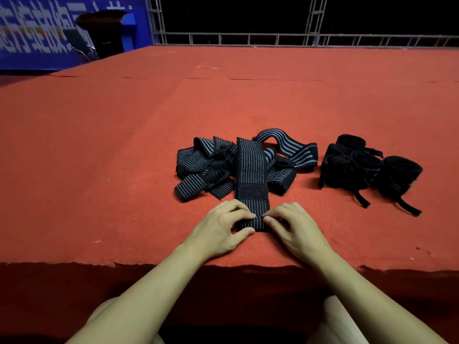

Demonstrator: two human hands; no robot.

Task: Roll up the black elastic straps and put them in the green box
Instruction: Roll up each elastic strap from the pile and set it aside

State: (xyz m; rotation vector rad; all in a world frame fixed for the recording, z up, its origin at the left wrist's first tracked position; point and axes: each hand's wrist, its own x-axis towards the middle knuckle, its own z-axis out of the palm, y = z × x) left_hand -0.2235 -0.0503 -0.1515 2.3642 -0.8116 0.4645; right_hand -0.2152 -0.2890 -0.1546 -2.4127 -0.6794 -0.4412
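Your left hand (223,225) and right hand (294,225) pinch the started roll (250,223), fingers curled on its ends. The striped strap (250,167) runs straight away from you over the loose pile (206,167), so roll forward. No green box shows.

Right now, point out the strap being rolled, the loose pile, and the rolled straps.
strap being rolled (250,167), head view, flat striped middle.
loose pile (198,167), head view, left tangle.
rolled straps (397,175), head view, side of rightmost roll.
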